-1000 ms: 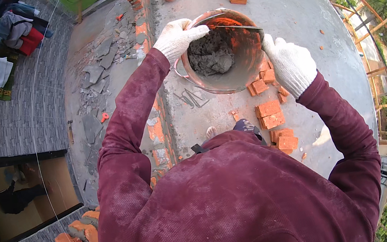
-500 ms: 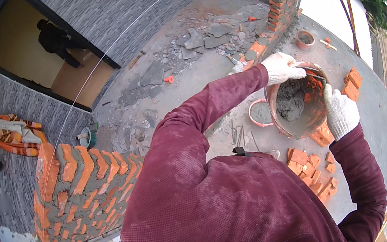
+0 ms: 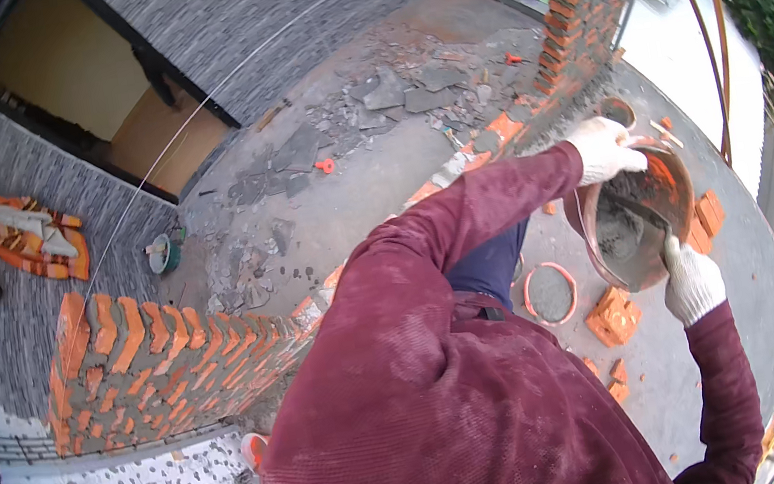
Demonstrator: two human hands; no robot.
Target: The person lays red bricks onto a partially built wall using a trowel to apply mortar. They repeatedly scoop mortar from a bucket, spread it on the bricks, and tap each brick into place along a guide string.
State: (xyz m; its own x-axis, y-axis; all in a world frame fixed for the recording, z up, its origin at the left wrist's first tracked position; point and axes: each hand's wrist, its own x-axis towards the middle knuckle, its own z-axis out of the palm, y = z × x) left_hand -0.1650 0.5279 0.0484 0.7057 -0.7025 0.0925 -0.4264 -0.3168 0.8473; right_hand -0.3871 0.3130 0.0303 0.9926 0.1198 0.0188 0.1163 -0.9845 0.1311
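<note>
From my distant view I see smooth grey concrete floor [image 3: 753, 280] open to the right, ending at a bare edge; a stack of orange clay bricks [image 3: 613, 315] crowds below. The round, mortar-smeared orange bucket [image 3: 668, 175] is between both hands, mouth up, wet grey mortar [image 3: 615, 238] inside. The white-gloved left hand [image 3: 605, 149] pinches its rim; the white-gloved right hand [image 3: 692, 283] closes on a dark metal trowel [image 3: 644, 212] angled into it.

Floor [image 3: 752, 275] under you: grey | to your right: orange bricks [image 3: 613, 315], round orange-rimmed tub [image 3: 574, 293] | to your left: broken grey slabs [image 3: 383, 90], small red object [image 3: 325, 166]
</note>
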